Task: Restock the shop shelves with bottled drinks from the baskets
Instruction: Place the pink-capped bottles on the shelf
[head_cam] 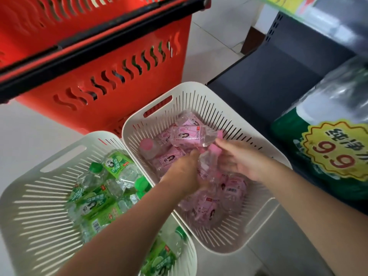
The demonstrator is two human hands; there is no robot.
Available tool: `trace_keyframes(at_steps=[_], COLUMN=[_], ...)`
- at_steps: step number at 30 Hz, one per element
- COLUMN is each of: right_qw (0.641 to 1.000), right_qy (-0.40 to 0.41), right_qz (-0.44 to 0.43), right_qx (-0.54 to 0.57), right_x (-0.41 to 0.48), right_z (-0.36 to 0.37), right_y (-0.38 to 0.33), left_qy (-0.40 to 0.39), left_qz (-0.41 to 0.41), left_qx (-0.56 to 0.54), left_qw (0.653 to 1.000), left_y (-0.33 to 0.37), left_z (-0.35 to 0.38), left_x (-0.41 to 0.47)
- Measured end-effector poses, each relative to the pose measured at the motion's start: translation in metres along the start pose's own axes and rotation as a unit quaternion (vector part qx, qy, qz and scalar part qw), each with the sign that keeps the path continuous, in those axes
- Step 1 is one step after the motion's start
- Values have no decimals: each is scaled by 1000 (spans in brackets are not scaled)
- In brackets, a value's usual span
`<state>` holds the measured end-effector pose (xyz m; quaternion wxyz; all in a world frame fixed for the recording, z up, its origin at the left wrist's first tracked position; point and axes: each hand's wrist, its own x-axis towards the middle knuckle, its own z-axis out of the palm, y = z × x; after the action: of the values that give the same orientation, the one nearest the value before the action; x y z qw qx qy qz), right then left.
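Left of the pink-drink basket [189, 85], a second basket [65, 144] holds green bottles [95, 198]. Inside the pink-drink basket, the left hand [182, 174] curls round a clear bottle [208, 160] atop the pink bottles [189, 134]. The right hand [243, 160] touches it, fingers fairly straight. Judged light, smooth and crushable: grip mid-body. A dark shelf [268, 86] lies right of the basket.

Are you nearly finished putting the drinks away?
Not nearly. The dark shelf's visible part is bare. The left hand and right hand are among the pink bottles in one white basket, the left seemingly gripping one. The green bottles fill the other basket, untouched.
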<state>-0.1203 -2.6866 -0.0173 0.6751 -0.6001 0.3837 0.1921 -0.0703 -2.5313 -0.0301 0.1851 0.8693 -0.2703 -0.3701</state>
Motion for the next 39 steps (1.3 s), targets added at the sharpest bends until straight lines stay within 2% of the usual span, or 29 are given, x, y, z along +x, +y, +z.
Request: trace_keyframes(at_steps=[3, 6, 10, 13, 17, 21, 31, 34, 39], right_qw=[990, 974, 963, 968, 978, 963, 941, 944, 964], right_qy=[75, 134, 149, 146, 134, 167, 266, 248, 118], right_qz=[13, 42, 64, 69, 67, 74, -54, -94, -148], right_qx=[120, 179, 215, 194, 146, 196, 201, 198, 188], right_x=[4, 13, 31, 50, 70, 76, 48, 16, -45], right_z=[0, 8, 24, 32, 42, 51, 54, 43, 23], right_y=[-2, -7, -15, -19, -19, -16, -28, -46, -65], left_qy=[45, 120, 212, 262, 289, 302, 339, 354, 377], left_qz=[-13, -4, 11, 26, 57, 70, 96, 106, 106], left_qx=[-51, -103, -94, -94, -97, -105, -122, -120, -142], left_qw=[998, 987, 973, 960, 951, 945, 928, 922, 909], left_y=[-4, -10, -23, -37, -47, -53, -39, -27, -7], left_z=[-26, -59, -91, -100, -100, -99, -110, -119, -138], left_x=[-4, -13, -18, -17, -14, -13, -37, -54, -92])
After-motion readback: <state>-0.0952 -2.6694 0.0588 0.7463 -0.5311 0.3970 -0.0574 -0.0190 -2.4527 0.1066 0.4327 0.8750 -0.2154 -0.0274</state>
